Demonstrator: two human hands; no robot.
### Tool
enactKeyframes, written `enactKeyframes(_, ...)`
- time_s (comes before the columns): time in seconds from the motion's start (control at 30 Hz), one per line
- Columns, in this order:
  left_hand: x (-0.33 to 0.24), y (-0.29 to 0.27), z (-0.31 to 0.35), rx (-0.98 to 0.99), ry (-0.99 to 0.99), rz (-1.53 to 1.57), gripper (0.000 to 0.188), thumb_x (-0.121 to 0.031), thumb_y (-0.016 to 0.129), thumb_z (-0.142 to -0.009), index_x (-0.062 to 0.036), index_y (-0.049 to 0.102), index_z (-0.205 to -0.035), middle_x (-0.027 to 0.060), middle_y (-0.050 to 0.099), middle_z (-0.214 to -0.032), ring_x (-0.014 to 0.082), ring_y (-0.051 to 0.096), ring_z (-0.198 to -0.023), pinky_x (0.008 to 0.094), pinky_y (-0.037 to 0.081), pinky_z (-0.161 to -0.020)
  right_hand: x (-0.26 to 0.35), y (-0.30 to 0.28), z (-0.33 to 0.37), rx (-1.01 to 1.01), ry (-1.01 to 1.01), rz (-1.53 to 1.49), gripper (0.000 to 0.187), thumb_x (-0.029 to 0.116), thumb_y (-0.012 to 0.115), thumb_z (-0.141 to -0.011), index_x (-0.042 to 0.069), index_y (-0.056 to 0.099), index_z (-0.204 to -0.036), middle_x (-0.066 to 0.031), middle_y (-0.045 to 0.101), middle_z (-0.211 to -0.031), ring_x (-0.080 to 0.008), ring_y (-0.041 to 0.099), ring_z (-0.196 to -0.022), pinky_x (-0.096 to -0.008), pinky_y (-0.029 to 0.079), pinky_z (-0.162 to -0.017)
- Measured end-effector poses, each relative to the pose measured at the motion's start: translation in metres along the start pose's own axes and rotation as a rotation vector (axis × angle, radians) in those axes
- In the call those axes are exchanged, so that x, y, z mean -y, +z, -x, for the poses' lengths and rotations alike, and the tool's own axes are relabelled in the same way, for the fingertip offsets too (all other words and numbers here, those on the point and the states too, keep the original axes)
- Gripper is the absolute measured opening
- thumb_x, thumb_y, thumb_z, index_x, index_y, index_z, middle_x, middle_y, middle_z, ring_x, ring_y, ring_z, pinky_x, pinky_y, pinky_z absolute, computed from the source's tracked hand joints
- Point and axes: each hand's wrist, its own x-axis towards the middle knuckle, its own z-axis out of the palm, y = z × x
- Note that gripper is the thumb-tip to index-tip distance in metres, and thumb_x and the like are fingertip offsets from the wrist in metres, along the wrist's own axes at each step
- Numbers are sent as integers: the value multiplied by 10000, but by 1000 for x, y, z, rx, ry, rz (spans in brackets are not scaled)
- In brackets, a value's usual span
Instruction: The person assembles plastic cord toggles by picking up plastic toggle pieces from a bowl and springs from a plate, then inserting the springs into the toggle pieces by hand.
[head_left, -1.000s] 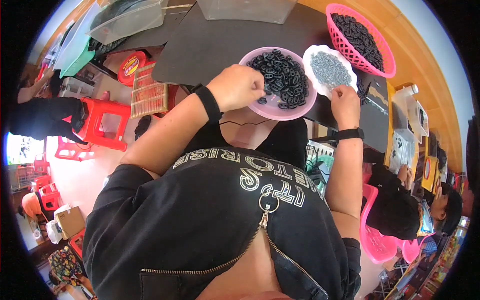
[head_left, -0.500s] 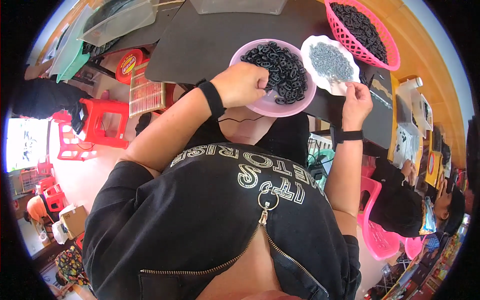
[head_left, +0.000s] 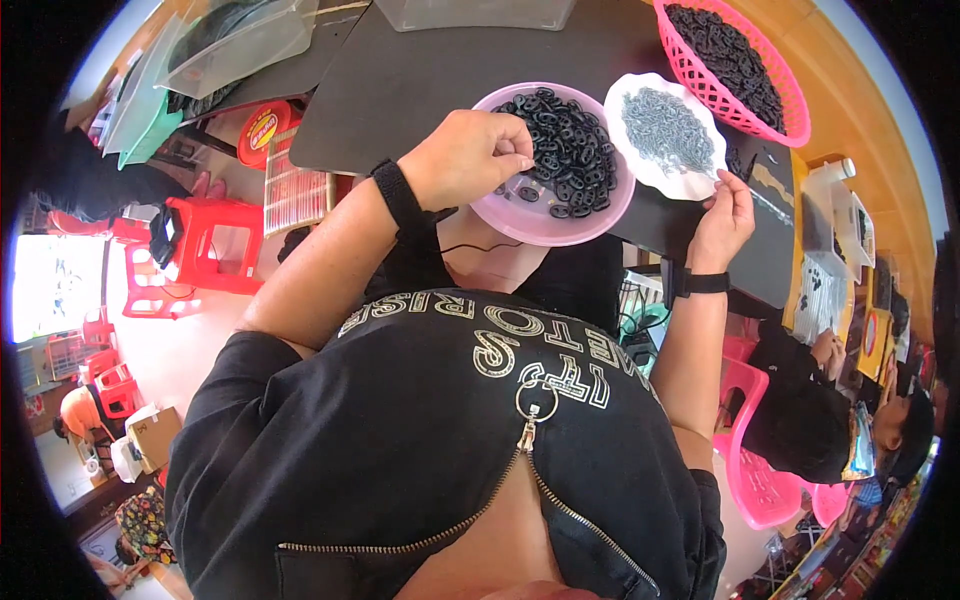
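My left hand (head_left: 468, 158) is over the left rim of a round pink bowl (head_left: 541, 233), thumb and fingertips pinched together; anything between them is too small to make out. Black oval pieces with holes (head_left: 568, 150) lie heaped in the bowl, with a few loose ones near its front left. To the right stands a white scalloped plate (head_left: 690, 187) with a pile of small grey metal pieces (head_left: 662, 128), which look like screws. At that plate's near right edge is my right hand (head_left: 728, 218), its thumb and fingers drawn together; what they hold cannot be seen.
A pink openwork basket (head_left: 790, 110) full of black pieces is at the far right of the dark table (head_left: 400, 95). A clear plastic bin (head_left: 475, 12) sits at the far edge. Red stools (head_left: 215, 240) stand at left; another person (head_left: 800, 410) sits at right.
My left hand has drawn up and to the left, away from the heap, baring more of the bowl's bottom. My right hand has shifted slightly nearer and to the right.
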Motion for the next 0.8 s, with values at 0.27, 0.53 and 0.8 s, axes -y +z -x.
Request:
enactKeyframes(0.27, -2, -3, -3, -89, 8, 39, 50, -54, 619, -819, -10, 606, -837, 11, 587, -691, 53, 515, -635, 228, 442, -579, -4, -2, -1, -112, 51, -34, 136, 24, 472, -870, 17, 608, -878, -5, 564, -775, -52, 471, -624, -177, 382, -551)
enactKeyframes(0.53, -4, -1, 2, -51, 170, -309, 98, -124, 630, -747, -43, 636, -801, 113, 623, -714, 275, 615, -703, 363, 488, -663, -15, -4, -2, -81, -74, 36, 139, 17, 517, -856, 19, 633, -934, 7, 587, -801, -43, 457, -628, -176, 375, -550)
enactKeyframes(0.8, 6, 18, 1, 156, 89, -650, 109, -126, 578, -725, -49, 642, -769, 137, 611, -771, 329, 603, -773, 416, 487, -708, -13, -4, 0, -66, -65, 21, 137, 16, 528, -851, 18, 640, -930, 14, 596, -814, -43, 462, -621, -178, 373, -548)
